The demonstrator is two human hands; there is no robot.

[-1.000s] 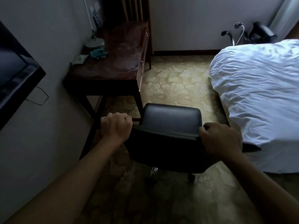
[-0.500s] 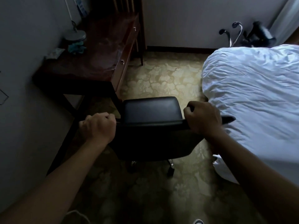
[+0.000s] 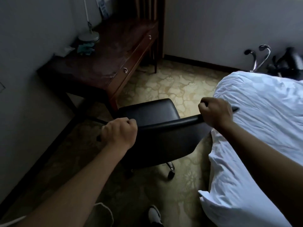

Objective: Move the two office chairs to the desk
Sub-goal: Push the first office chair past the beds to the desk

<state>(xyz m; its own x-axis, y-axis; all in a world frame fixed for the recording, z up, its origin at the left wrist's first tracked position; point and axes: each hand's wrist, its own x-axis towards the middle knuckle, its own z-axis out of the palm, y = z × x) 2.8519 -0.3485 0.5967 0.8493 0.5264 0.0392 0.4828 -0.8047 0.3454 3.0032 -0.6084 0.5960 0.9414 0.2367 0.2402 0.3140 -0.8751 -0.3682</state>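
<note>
A black leather office chair (image 3: 147, 112) on castors stands in front of me, its seat facing the dark wooden desk (image 3: 101, 63) at the left wall. My left hand (image 3: 119, 132) grips the left end of the backrest's top edge. My right hand (image 3: 216, 112) grips the right end of that edge. The chair's seat corner sits close to the desk's near leg. A second black office chair (image 3: 287, 63) with chrome arms lies at the far right behind the bed, partly hidden.
A bed with a white duvet (image 3: 262, 136) fills the right side, close against the chair. A lamp base (image 3: 88, 36) and a teal cloth (image 3: 85, 48) sit on the desk. Patterned carpet (image 3: 177, 86) lies open between desk and bed. My shoe (image 3: 154, 215) shows below.
The chair has rolled forward and swung left, toward the desk's near end. Both hands kept their grip on the backrest. The view has shifted, and the wall television has left the frame.
</note>
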